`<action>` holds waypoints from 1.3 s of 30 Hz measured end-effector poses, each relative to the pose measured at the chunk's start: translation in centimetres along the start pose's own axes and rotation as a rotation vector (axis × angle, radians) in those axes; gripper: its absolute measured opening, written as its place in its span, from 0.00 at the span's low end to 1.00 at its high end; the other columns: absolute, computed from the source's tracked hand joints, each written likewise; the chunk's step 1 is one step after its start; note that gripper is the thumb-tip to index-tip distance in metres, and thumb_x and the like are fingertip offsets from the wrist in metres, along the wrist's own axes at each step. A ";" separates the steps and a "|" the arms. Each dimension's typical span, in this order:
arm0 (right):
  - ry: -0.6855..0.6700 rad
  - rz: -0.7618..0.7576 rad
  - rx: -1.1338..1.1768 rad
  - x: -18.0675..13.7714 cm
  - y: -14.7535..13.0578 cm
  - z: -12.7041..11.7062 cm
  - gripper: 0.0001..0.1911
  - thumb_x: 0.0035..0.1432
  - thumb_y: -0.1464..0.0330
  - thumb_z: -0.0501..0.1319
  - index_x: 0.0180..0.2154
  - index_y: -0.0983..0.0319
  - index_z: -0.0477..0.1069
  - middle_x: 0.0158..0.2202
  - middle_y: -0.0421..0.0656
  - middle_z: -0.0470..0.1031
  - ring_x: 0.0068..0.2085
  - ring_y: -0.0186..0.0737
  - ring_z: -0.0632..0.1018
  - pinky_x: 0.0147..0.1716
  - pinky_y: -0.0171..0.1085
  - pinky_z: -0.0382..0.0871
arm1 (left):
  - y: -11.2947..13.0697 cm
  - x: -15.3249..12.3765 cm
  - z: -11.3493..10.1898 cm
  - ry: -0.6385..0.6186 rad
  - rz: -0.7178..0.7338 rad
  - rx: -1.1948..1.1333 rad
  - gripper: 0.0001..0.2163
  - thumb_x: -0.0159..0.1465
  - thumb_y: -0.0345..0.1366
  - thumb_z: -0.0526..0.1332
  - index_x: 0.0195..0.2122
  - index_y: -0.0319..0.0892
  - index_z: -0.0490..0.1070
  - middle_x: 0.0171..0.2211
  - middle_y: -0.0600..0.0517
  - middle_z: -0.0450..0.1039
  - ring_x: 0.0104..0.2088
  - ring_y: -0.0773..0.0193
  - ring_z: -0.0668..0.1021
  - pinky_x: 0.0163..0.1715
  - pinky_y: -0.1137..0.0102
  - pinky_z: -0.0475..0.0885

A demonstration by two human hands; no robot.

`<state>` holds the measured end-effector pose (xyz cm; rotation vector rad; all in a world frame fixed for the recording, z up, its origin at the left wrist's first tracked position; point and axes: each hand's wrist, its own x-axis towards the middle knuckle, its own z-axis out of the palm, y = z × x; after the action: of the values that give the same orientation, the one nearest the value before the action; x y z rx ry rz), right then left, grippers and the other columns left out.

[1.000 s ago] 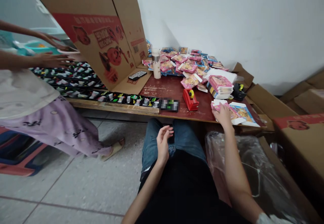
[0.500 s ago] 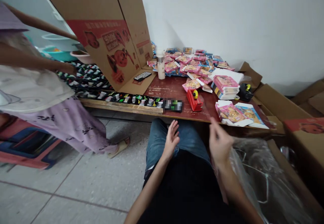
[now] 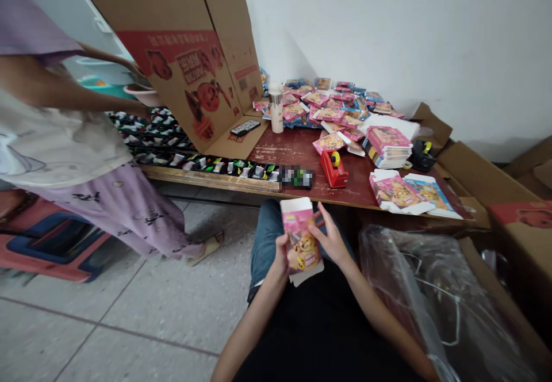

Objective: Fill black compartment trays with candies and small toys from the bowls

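Note:
Over my lap I hold a flat pink carton blank (image 3: 301,240) printed with a cartoon animal. My left hand (image 3: 281,255) grips its left edge from behind, fingers closed on it. My right hand (image 3: 330,236) pinches its right edge. Ahead on the dark red table (image 3: 297,152) lie two small stacks of the same flat blanks (image 3: 394,192), a taller stack (image 3: 387,146), and a red tape dispenser (image 3: 334,169).
Black trays of small toys (image 3: 207,166) line the table's left part behind a big open cardboard box (image 3: 190,54). A person in purple trousers (image 3: 107,203) stands left, reaching to the trays. A clear plastic bag (image 3: 435,295) fills a box at my right. Pink packets (image 3: 328,106) pile at the back.
My right hand lifted a pink blank off the stack on the table and brought it back to my lap, where my left hand rose to take its other edge.

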<state>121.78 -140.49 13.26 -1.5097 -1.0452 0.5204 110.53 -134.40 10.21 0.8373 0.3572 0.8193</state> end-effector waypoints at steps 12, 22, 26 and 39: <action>0.095 0.082 0.189 0.4 2.0 0.9 0.43 0.42 0.60 0.68 0.57 0.60 0.53 0.49 0.49 0.71 0.44 0.45 0.76 0.42 0.41 0.72 | -0.4 2.1 -1.3 0.016 0.065 0.274 0.21 0.54 0.45 0.61 0.45 0.36 0.70 0.41 0.43 0.75 0.47 0.50 0.74 0.48 0.58 0.67; 0.032 -0.137 0.175 0.4 3.7 0.4 0.34 0.53 0.61 0.60 0.59 0.57 0.50 0.59 0.46 0.57 0.59 0.42 0.63 0.56 0.39 0.60 | -1.2 1.7 -0.7 0.227 0.372 0.576 0.21 0.63 0.40 0.53 0.57 0.45 0.57 0.52 0.48 0.66 0.53 0.60 0.68 0.53 0.68 0.62; 0.023 -0.113 0.115 -0.1 5.1 -0.5 0.30 0.49 0.62 0.64 0.52 0.57 0.56 0.49 0.44 0.65 0.45 0.39 0.72 0.45 0.38 0.67 | -1.3 1.4 -0.8 0.188 0.340 0.671 0.14 0.64 0.42 0.51 0.49 0.43 0.63 0.41 0.49 0.71 0.39 0.64 0.74 0.40 0.71 0.68; 0.202 -0.034 0.442 0.6 5.2 0.8 0.15 0.52 0.64 0.59 0.44 0.57 0.66 0.39 0.41 0.73 0.36 0.37 0.74 0.38 0.37 0.67 | -1.8 3.1 -1.6 0.192 0.358 0.440 0.17 0.61 0.42 0.55 0.49 0.41 0.67 0.41 0.47 0.73 0.42 0.62 0.75 0.44 0.69 0.69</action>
<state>123.12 -139.25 8.30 -1.1243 -0.7380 0.5227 112.50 -131.93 7.90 1.2585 0.5806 1.1816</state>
